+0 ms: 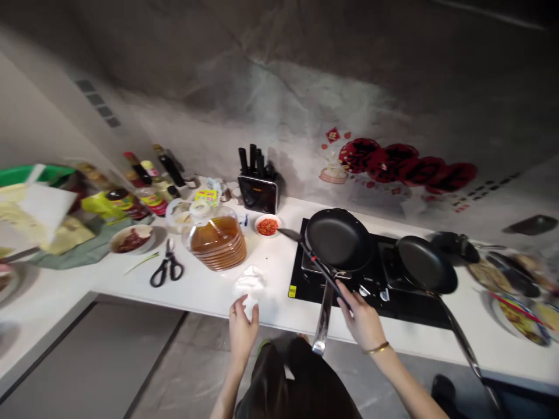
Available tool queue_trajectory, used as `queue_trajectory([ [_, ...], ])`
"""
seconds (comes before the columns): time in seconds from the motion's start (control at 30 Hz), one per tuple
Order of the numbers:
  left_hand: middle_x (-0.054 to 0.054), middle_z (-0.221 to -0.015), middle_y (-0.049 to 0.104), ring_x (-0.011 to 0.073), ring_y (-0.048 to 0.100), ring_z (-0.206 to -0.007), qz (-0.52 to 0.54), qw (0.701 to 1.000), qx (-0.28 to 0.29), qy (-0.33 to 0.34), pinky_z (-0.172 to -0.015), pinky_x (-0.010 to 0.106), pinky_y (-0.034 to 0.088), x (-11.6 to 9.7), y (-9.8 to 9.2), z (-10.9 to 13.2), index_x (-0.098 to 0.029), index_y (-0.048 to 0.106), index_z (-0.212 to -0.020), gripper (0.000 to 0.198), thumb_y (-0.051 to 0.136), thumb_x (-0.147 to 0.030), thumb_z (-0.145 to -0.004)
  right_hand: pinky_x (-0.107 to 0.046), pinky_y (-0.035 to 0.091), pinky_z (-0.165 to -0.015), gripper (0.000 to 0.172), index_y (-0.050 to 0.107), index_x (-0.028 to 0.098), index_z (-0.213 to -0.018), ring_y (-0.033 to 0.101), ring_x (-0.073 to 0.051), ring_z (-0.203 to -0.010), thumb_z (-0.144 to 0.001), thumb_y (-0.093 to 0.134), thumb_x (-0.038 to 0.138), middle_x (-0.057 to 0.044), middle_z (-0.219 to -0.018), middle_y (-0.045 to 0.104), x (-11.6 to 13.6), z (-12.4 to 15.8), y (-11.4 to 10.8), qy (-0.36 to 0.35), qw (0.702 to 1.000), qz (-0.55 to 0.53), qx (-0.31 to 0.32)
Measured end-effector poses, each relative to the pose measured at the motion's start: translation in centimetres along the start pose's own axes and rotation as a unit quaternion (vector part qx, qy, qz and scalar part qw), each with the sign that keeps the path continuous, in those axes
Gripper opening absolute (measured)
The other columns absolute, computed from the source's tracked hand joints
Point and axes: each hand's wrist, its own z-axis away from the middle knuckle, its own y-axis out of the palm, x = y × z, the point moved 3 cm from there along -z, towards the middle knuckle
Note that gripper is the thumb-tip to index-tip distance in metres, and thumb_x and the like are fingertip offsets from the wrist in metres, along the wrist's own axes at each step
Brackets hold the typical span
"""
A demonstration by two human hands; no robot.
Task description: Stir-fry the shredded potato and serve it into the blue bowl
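Note:
My right hand is closed around the black handle of a spatula. The spatula slants up and left across the near side of a black frying pan, its dark blade over the counter beside the hob. The pan sits on the left burner, its metal handle pointing toward me. My left hand is at the counter's front edge, thumb and fingers apart and seemingly holding nothing. Just beyond its fingertips lies a crumpled white tissue or wrapper; whether they touch it I cannot tell. A small bowl of chopped red chili stands near the blade.
Left of centre stand a large oil jug, black scissors and a bowl of dark meat. A knife block backs onto the wall. A second pan is on the right burner; plates of food stand far right.

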Motion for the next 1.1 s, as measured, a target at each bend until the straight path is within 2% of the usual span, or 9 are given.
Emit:
queue_trajectory([
  [0.1,0.011,-0.093,0.064,0.0254,0.063,-0.081,0.127,0.969,0.172,-0.121,-0.072,0.038,0.051,-0.3,2.7,2.3,-0.016,0.059,-0.097,0.049,0.053,-0.060,-0.075,-0.031,0.050,-0.063,0.051,0.037,0.023,-0.143,0.065,-0.020,-0.067,-0.095,0.026,0.037,-0.010,-0.095,0.065,-4.5,-0.6,-1.2,0.101,0.994,0.043,-0.024],
  [0.17,0.011,-0.091,0.066,0.0237,0.065,-0.076,0.201,0.908,0.302,-0.210,-0.069,0.036,0.052,-2.1,4.9,4.2,-0.015,0.060,-0.095,0.057,0.052,-0.067,-0.073,-0.032,0.049,-0.068,0.050,0.040,0.021,-0.141,0.065,-0.021,-0.074,-0.095,0.027,0.035,-0.012,-0.099,0.065,-6.6,-1.7,-1.6,0.150,0.986,0.067,-0.017],
  [0.23,0.012,-0.091,0.068,0.0236,0.066,-0.074,0.248,0.829,0.405,-0.295,-0.067,0.036,0.052,-4.7,6.7,6.0,-0.013,0.060,-0.099,0.063,0.049,-0.070,-0.074,-0.032,0.048,-0.075,0.049,0.042,0.019,-0.139,0.064,-0.023,-0.087,-0.094,0.029,0.032,-0.014,-0.104,0.064,-7.8,-3.0,-1.7,0.177,0.982,0.065,0.001],
  [0.3,0.012,-0.091,0.068,0.0226,0.067,-0.074,0.282,0.756,0.469,-0.360,-0.067,0.035,0.053,-7.4,7.9,7.4,-0.014,0.057,-0.105,0.063,0.048,-0.070,-0.076,-0.033,0.046,-0.081,0.049,0.042,0.015,-0.139,0.062,-0.025,-0.098,-0.094,0.032,0.030,-0.016,-0.110,0.062,-8.6,-4.4,-1.5,0.185,0.982,0.024,0.039],
  [0.37,0.009,-0.088,0.068,0.0179,0.065,-0.066,0.308,0.713,0.495,-0.389,-0.059,0.030,0.052,-9.9,8.9,8.3,-0.016,0.055,-0.110,0.060,0.050,-0.067,-0.077,-0.030,0.046,-0.082,0.047,0.044,0.021,-0.138,0.061,-0.022,-0.102,-0.093,0.037,0.031,-0.012,-0.114,0.062,-9.5,-5.5,-1.4,0.201,0.979,0.001,0.043],
  [0.47,-0.004,-0.061,0.057,0.0046,0.042,-0.035,0.322,0.722,0.484,-0.376,-0.034,0.017,0.032,-12.0,10.1,9.1,-0.019,0.055,-0.100,0.051,0.061,-0.062,-0.073,-0.029,0.046,-0.082,0.043,0.051,0.024,-0.132,0.062,-0.020,-0.100,-0.090,0.044,0.033,-0.009,-0.114,0.064,-10.7,-6.1,-0.9,0.218,0.974,-0.030,0.043],
  [0.57,-0.012,-0.048,0.033,0.0001,0.022,-0.030,0.330,0.750,0.450,-0.356,-0.030,0.014,0.014,-12.6,11.0,10.3,-0.020,0.052,-0.085,0.047,0.067,-0.061,-0.067,-0.030,0.046,-0.083,0.044,0.049,0.023,-0.133,0.062,-0.020,-0.100,-0.090,0.042,0.033,-0.010,-0.116,0.064,-11.3,-5.5,-0.2,0.225,0.972,-0.058,0.028],
  [0.87,-0.011,-0.051,0.030,0.0000,0.021,-0.033,0.347,0.770,0.421,-0.331,-0.032,0.014,0.014,-13.5,13.4,14.5,-0.021,0.046,-0.083,0.049,0.060,-0.066,-0.071,-0.028,0.045,-0.086,0.046,0.049,0.022,-0.133,0.061,-0.019,-0.102,-0.090,0.042,0.036,-0.009,-0.119,0.061,-13.0,-3.7,1.1,0.205,0.970,-0.130,-0.011],
  [1.1,-0.009,-0.052,0.039,0.0019,0.027,-0.033,0.343,0.780,0.405,-0.330,-0.032,0.017,0.020,-13.6,13.5,14.7,-0.020,0.047,-0.085,0.049,0.055,-0.067,-0.074,-0.028,0.049,-0.076,0.048,0.049,0.018,-0.133,0.063,-0.014,-0.076,-0.087,0.045,0.032,-0.010,-0.110,0.062,-13.8,-2.8,3.6,0.175,0.956,-0.221,-0.087],
])
